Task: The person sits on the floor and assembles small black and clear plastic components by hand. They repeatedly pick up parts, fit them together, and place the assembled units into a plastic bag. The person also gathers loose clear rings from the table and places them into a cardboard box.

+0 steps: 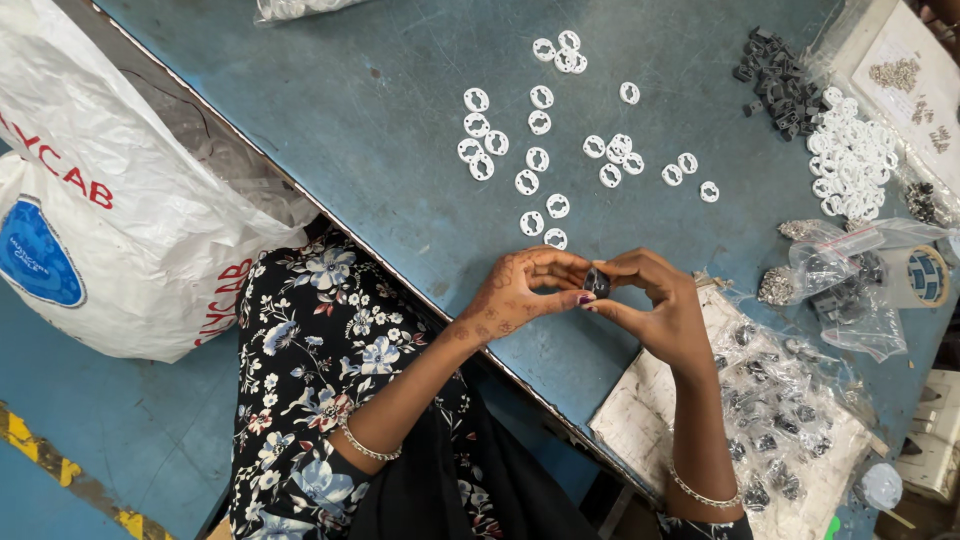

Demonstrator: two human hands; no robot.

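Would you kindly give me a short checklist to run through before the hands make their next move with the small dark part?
1. Small dark part pinched between left hand and right hand: ok.
2. Loose white rings lie on the blue table ahead of the hands: ok.
3. Part's seating or orientation: cannot tell, fingers hide it.
4. Pile of dark parts and white ring heap sit apart: ok.
5. Bag of finished pieces beside right hand: ok.

The counter is painted metal, matt blue, scuffed and scratched. The rings look like smooth white plastic. The small part held in both hands is dark and glossy. The bags are clear, crinkled plastic film.
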